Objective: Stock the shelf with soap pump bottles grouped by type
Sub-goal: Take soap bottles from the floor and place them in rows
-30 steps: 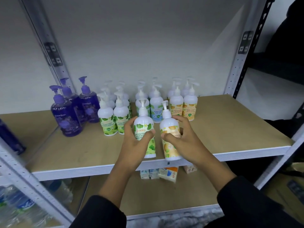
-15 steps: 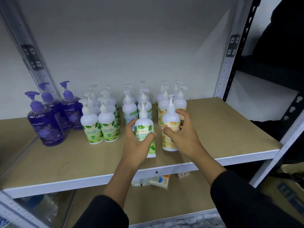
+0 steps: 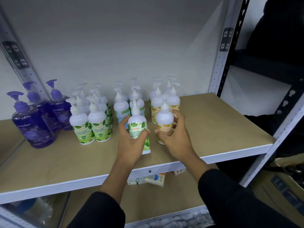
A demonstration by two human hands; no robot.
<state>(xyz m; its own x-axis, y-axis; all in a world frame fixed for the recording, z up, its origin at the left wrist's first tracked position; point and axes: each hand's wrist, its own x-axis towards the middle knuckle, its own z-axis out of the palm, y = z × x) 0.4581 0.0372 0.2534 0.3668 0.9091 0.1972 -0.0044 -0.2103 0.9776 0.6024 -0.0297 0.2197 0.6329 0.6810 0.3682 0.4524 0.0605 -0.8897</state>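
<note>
Head view. Tan board shelf with a white metal edge point(image 3: 222, 129) carries pump bottles in clusters by type, left to right: translucent purple pump bottles point(image 3: 32, 129), white bottles with green-leaf labels point(image 3: 92, 127), white bottles with blue-tinted labels point(image 3: 120, 107), and white bottles with orange-fruit labels point(image 3: 172, 101). Left hand point(image 3: 131, 142) has fingers and thumb curled round a white pump bottle with a green-leaf label point(image 3: 138, 127), upright or nearly so, base at or just above the board, near the front edge. It sits just in front of the blue-tinted cluster, not its own; judged to need a shift left to join the green rows. Right hand point(image 3: 174, 137) wraps a white pump bottle with an orange-fruit label point(image 3: 164, 119) from the right and rear, directly in front of the orange cluster, so likely being seated as that cluster's front bottle. Both are gripped at mid-body, pump heads free, which keeps them vertical. Contents: the purple bottles show purple liquid; the white ones are opaque, fill level cannot be told. Lower shelf holds small cartons point(image 3: 154, 177); contents unseen.
</note>
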